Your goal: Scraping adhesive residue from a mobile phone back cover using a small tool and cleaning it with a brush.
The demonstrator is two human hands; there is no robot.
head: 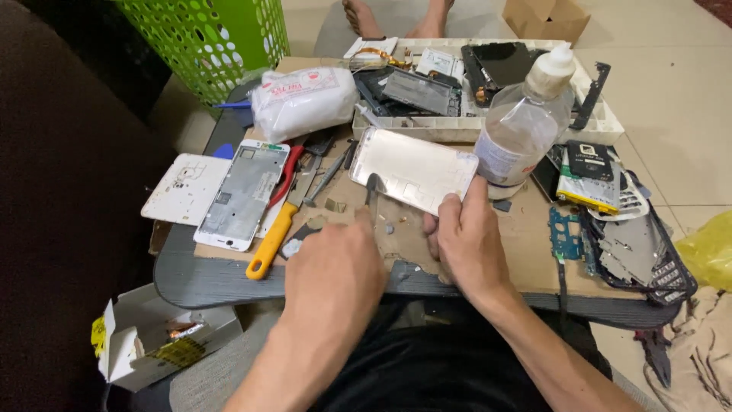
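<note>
Right hand (467, 243) pinches the near right corner of the silver phone back housing (413, 169), which sits tilted at the centre of the bench (191, 282) just beside the clear plastic bottle (522, 126). Left hand (335, 275) is curled closed, a thin dark tool (372, 187) rising from it with its tip at the housing's near edge. Judged: prying along the housing edge is in hand; the next move calls for a steady right-hand pinch and light, shallow leverage.

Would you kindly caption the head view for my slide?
Right hand grips a silver phone back cover; left hand rests beside it on a cluttered table.
</note>
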